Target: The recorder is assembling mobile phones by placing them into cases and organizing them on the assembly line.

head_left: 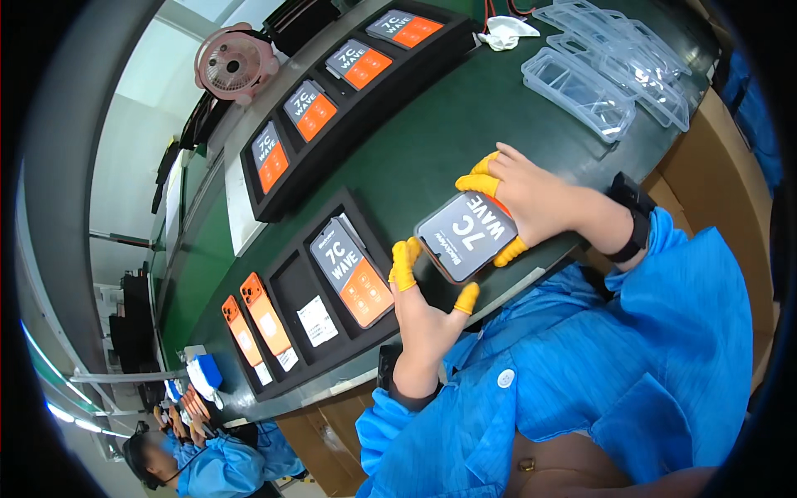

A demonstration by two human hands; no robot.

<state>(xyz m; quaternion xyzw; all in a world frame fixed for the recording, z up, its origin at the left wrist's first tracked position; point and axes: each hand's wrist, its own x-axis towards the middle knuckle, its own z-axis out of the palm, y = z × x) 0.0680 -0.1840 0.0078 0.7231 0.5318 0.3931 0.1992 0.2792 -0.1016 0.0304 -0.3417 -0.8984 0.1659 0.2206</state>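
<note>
A smartphone [465, 232] with a grey and orange printed film on its face is in my right hand [540, 195]. The right fingers and thumb, in yellow finger cots, clasp its right end over the table edge. My left hand [422, 324], also in yellow finger cots, is open at the phone's left side, fingers and thumb spread; whether a fingertip touches it I cannot tell. Left of that hand lies a black foam tray [290, 282]. It bears a phone [353, 274] with the same film, a white label [318, 321] and two orange phones [267, 315] with back cameras showing.
On the green table [398, 158], a longer black tray [365, 114] holds several similar phones. Clear plastic trays [577, 91] pile up at the far right, by crumpled white tissue [506, 31]. A pink fan [235, 62] stands behind. A co-worker [224, 465] sits at lower left.
</note>
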